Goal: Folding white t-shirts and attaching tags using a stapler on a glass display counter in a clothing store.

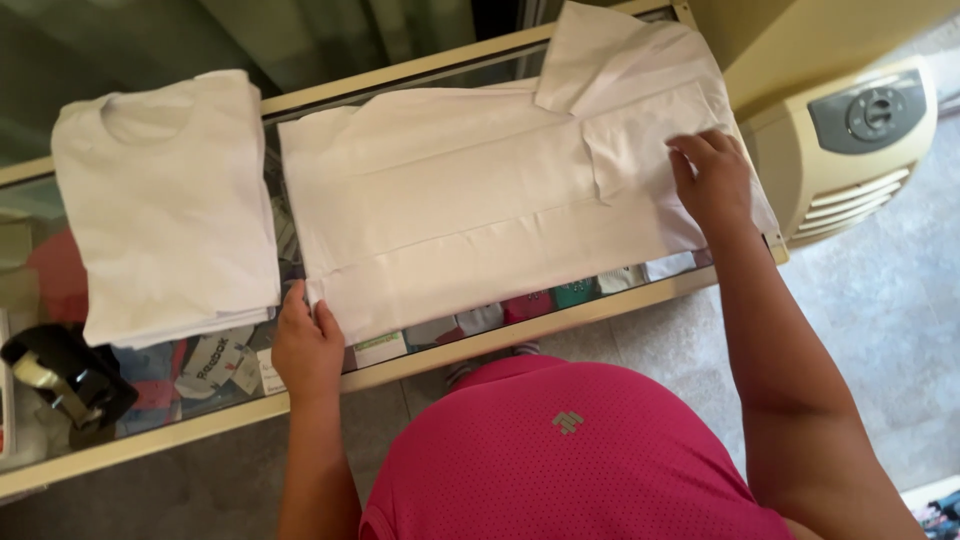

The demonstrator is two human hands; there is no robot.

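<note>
A glass-topped worktop (470, 350) with a pale cream frame runs slantwise across the view, its near rail lower on the left and higher on the right. Two white garments lie directly on the glass. A folded white T-shirt (165, 200) sits toward the left end, neckline at the far side, its near edge showing stacked layers. Just beside it, a narrow gap apart, a larger white shirt (470, 200) lies spread flat, partly folded lengthwise, with a sleeve turned up at the far right corner, over the far rail. A black tape dispenser (65, 380) rests on the glass near the left end. Small colourful packets show through the glass below.
</note>
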